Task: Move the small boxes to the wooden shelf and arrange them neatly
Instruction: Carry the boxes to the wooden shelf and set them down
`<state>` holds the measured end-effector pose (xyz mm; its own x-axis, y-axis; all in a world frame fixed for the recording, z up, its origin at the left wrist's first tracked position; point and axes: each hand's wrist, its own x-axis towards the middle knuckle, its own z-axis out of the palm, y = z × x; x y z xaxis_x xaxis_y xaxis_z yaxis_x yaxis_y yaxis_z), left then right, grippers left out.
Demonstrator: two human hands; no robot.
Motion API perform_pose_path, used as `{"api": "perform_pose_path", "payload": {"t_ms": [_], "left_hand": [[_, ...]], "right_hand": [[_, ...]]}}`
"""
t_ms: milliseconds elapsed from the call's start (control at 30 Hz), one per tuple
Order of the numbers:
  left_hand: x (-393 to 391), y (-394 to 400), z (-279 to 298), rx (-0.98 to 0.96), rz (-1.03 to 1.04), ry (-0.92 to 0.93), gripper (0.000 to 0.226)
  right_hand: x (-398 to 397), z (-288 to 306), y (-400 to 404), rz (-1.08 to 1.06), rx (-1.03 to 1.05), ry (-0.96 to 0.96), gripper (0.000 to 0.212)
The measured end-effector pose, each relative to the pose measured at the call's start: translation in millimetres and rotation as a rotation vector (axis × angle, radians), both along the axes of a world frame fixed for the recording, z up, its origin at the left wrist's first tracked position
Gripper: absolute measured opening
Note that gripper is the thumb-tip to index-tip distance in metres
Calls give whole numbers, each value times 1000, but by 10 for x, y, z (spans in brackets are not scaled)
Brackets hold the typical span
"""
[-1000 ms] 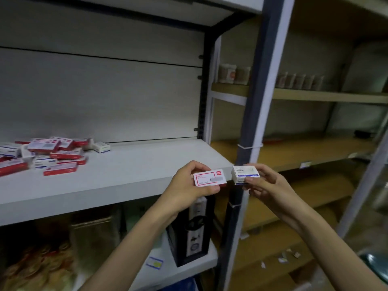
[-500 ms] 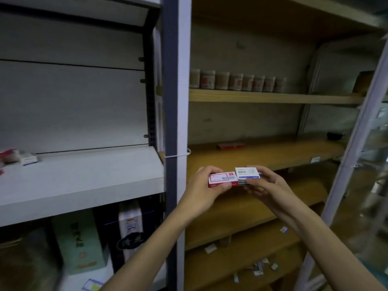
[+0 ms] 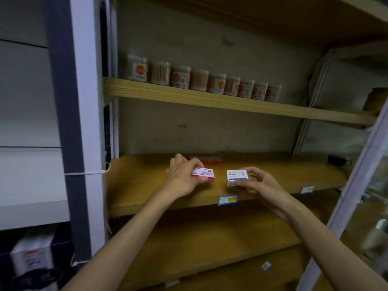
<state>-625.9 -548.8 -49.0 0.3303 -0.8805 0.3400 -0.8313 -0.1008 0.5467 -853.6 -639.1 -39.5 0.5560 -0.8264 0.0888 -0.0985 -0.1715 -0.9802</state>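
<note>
Left hand (image 3: pixel 182 179) pinching a flat red box (image 3: pixel 203 174), white label panel on top with a red border and a small red logo at one corner; right hand (image 3: pixel 259 184) pinching a white box (image 3: pixel 237 178), thicker, with dark print on top and a blue band low on its front. Both held just above the wooden shelf (image 3: pixel 147 185), side by side with a gap between them, in front of another red box (image 3: pixel 206 160) lying flat near the back. Above, a row of jars (image 3: pixel 201 79) along the upper shelf; blue price tags (image 3: pixel 227 200) on the shelf's front edge.
</note>
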Motion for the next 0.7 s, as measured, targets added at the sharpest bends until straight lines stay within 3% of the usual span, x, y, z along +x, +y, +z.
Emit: {"api": "perform_pose_path", "payload": {"t_ms": [133,300,700], "left_hand": [[102,-434,40,64,54,61,39],[168,-880,-27,138,147,-33,43],[-60,-1463,-242,101,395,-159,41]], "right_hand": [[-67,-5,-541,18,-154,141,40],[-48,-144,-1084,31,-340,313,36],[-172,-202,-2128,191,-393,312,38]]}}
